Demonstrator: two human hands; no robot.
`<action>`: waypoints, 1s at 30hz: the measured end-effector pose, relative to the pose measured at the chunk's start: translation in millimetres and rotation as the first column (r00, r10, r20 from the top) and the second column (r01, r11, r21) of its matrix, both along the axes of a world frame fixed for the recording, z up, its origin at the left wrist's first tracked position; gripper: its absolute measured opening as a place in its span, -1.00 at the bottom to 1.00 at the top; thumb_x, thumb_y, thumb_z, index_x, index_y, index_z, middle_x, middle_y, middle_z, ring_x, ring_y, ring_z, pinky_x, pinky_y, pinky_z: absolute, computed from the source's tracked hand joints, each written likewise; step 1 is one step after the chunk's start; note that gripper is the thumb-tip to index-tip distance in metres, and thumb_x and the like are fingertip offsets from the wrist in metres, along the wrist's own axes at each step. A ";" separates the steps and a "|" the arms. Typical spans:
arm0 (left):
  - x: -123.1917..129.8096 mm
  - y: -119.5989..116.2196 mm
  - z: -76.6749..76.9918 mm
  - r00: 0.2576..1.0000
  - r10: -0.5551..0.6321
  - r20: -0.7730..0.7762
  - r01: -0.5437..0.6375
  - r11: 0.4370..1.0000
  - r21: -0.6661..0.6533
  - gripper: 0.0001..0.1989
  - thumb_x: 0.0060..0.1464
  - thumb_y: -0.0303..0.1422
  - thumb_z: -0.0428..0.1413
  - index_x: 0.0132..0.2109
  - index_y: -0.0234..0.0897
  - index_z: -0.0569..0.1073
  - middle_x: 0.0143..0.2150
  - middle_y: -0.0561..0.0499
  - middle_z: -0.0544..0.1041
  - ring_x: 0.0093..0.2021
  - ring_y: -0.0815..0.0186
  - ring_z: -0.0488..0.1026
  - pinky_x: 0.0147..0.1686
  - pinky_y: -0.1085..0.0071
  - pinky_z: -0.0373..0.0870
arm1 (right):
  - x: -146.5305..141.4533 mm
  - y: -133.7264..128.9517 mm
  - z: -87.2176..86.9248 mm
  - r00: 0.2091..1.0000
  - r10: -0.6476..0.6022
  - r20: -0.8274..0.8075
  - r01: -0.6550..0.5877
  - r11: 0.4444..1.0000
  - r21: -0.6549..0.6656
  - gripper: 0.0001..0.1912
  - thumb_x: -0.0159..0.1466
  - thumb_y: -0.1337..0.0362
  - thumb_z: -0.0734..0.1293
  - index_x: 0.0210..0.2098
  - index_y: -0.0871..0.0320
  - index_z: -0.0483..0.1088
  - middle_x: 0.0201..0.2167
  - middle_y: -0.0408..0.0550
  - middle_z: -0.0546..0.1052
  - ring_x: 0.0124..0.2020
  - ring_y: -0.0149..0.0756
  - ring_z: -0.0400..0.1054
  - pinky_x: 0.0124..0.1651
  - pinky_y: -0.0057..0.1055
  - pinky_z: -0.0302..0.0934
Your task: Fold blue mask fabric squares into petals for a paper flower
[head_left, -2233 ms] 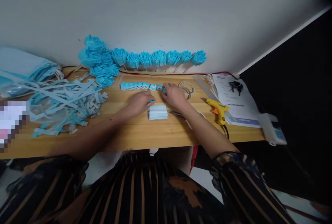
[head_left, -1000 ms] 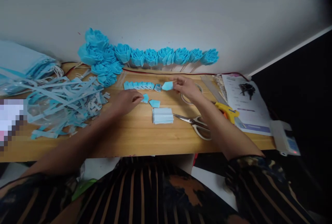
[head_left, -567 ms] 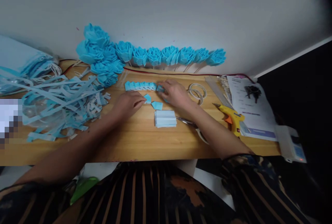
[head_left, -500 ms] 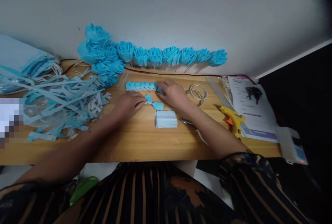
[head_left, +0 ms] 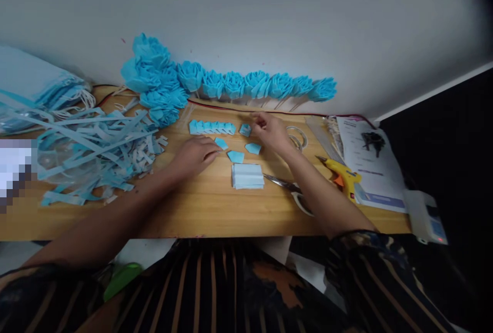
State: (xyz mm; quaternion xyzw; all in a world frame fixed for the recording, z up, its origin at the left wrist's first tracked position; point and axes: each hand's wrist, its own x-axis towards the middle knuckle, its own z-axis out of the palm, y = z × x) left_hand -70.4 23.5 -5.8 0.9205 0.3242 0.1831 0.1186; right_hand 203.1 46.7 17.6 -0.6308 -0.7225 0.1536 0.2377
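Fingers bent and drawn together, my left hand (head_left: 196,155) rests on the table beside a small pointed blue fabric piece (head_left: 221,143). Whether anything is between its fingertips is hidden. My right hand (head_left: 269,130) hovers with fingers apart, just right of a small folded blue piece (head_left: 245,129). Two more pointed pieces, one blue (head_left: 253,148) and one nearer me (head_left: 235,156), lie flat between the hands. Behind them stands a row of overlapping folded blue pieces (head_left: 211,127). A stack of pale blue rectangles (head_left: 247,176) lies closest to me.
Several blue fabric flowers (head_left: 234,84) on sticks lean against the wall. Cut strips (head_left: 96,143) heap up at left. Scissors (head_left: 287,184), tape rings (head_left: 298,137), a yellow glue gun (head_left: 346,179), a printed sheet (head_left: 373,163) and keys (head_left: 373,140) lie at right.
My right hand has drawn back to the right from the end of the row, uncovering the folded piece and a pointed piece. My left hand has stayed nearly in place.
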 end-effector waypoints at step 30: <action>-3.7 3.7 0.1 0.997 0.012 -0.071 -0.010 1.000 0.029 -0.67 0.34 -0.38 -0.02 -0.05 -0.28 0.65 -0.03 -0.12 0.66 0.00 0.15 0.55 0.06 0.20 0.46 | 21.6 -13.5 11.8 0.942 0.232 0.242 -0.214 0.972 -0.096 -0.55 0.19 0.53 0.25 0.01 0.22 0.57 0.06 0.09 0.63 0.06 -0.13 0.50 0.13 -0.31 0.30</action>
